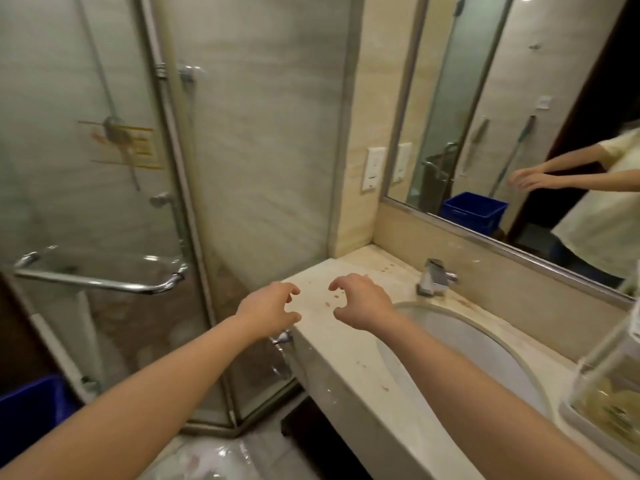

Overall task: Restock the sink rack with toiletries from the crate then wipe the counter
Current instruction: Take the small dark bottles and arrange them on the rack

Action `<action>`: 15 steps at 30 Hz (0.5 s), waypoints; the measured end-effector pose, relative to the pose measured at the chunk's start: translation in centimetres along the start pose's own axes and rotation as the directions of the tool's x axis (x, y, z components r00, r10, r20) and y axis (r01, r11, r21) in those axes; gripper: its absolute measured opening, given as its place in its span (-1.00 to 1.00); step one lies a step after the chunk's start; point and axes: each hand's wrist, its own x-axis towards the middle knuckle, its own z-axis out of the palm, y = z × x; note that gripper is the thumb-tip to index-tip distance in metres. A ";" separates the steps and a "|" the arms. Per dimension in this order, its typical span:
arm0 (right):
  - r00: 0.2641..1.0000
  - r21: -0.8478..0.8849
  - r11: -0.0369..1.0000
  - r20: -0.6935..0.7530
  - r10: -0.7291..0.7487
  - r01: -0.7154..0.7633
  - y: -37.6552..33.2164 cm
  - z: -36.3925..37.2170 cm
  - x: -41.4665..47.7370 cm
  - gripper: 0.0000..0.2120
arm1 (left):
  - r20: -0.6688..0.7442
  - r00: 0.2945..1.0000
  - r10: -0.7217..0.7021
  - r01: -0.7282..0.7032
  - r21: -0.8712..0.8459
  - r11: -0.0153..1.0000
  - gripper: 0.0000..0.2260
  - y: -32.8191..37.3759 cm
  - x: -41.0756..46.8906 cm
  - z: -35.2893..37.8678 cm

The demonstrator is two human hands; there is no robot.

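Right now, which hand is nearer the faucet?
Right. The right hand is just left of the faucet, over the counter; the left hand is farther left, at the counter's edge.

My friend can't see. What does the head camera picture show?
The left hand and right hand reach, fingers loosely curled and empty, over a stained counter beside a white sink and tap. Glass shower on the left, mirror on the right.
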 end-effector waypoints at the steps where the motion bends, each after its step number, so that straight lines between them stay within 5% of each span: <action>1: 0.999 -0.004 0.999 0.010 -0.031 0.032 -1.4 0.6 0.4 -0.52 | -0.010 1.000 -0.025 0.025 0.017 1.000 -0.51 -1.4 -0.9 -0.4; 15: 0.851 0.035 0.872 0.203 -0.484 0.488 -20.9 8.2 5.3 -0.50 | -0.139 0.864 -0.484 0.483 -0.048 0.874 -0.52 -16.9 -12.4 -4.8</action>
